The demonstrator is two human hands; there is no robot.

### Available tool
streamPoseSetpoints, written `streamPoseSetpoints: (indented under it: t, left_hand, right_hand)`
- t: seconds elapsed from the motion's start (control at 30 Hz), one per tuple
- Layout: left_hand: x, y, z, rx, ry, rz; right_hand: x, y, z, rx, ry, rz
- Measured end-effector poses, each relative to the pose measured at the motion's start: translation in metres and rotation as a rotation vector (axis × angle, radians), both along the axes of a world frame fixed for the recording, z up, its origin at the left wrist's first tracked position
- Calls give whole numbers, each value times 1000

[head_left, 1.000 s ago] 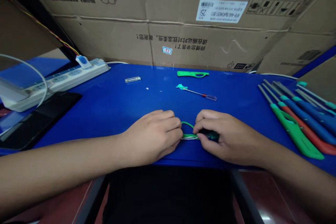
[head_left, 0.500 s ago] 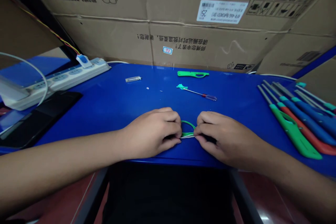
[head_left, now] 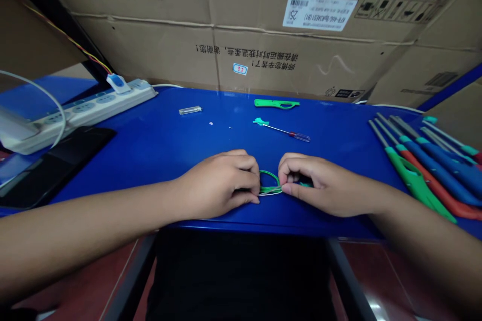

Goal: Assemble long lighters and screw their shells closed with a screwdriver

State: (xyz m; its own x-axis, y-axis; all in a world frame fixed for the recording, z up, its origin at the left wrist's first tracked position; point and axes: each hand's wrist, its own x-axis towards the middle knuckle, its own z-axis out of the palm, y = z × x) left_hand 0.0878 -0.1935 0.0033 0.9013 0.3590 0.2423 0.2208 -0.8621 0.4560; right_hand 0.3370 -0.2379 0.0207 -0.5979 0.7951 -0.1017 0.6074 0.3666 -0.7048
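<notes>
A person's left hand [head_left: 222, 185] and right hand [head_left: 324, 184] hold a green looped piece [head_left: 268, 189] between them near the front edge of a blue table [head_left: 211, 153], right thumb and forefinger pinching its right end, left fingers curled around the other, their tips hard to make out; beyond lie a screwdriver [head_left: 300, 137], its tip at a small teal part [head_left: 260, 122], and a green handle shell [head_left: 268, 104]

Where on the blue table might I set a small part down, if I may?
Bare patches lie between the black device and the left hand, and between the screwdriver and the lighters at right. The far left, with power strip and device, and the lighters' corner are crowded.
</notes>
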Motion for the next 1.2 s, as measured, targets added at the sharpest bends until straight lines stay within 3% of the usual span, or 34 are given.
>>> streamPoseSetpoints:
  t: [0.4,0.63,0.8,1.0,1.2]
  left_hand:
    - [0,4,1,-63,8,26]
    - [0,3,0,-48,11,23]
    - [0,3,1,-41,9,28]
    - [0,3,0,-46,5,17]
    - [0,3,0,-45,11,23]
  right_hand:
    - [2,-2,-7,57,36,4]
    - [-3,-1,-11,103,9,-44]
    - [-7,-1,-15,134,39,-158]
    - [-15,0,-16,198,-3,-122]
    - [-7,2,-14,83,111,-85]
